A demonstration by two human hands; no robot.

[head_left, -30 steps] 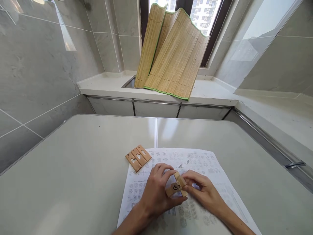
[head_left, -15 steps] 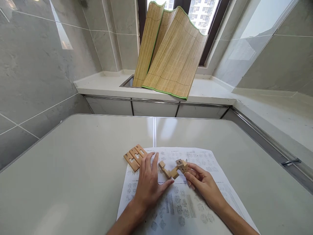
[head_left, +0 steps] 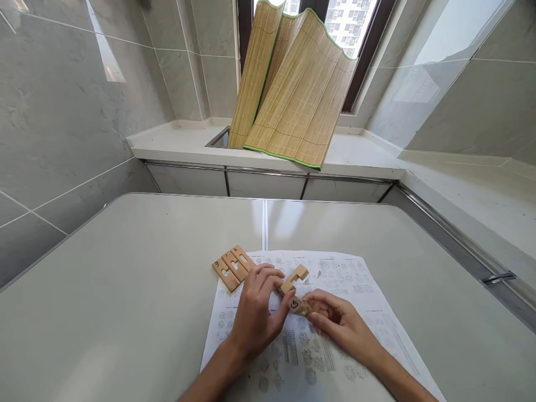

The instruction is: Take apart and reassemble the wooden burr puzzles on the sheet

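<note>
My right hand (head_left: 345,321) pinches a small notched wooden puzzle piece (head_left: 296,305) with a dark mark like a "G" on its end. Its fingertips cover part of it. Thumb and fingers of my left hand (head_left: 259,304) close on another light wooden puzzle piece (head_left: 299,273), which points away from me. The two pieces meet or lie very close; whether they interlock I cannot tell. Under both hands lies a large printed sheet (head_left: 377,318) with many small diagrams. By my left fingertips are several flat wooden pieces (head_left: 228,273) with cut-outs and numbers, side by side.
The pale table (head_left: 125,301) has a seam (head_left: 264,223) running away from me. Beyond it a white ledge (head_left: 167,146) carries a folded bamboo mat (head_left: 297,100) leaning at the window. Grey tiled walls (head_left: 84,111) stand on both sides.
The marked piece has moved left and nearer to me with my right hand. My left fingers have closed on the other piece, which has turned to point away.
</note>
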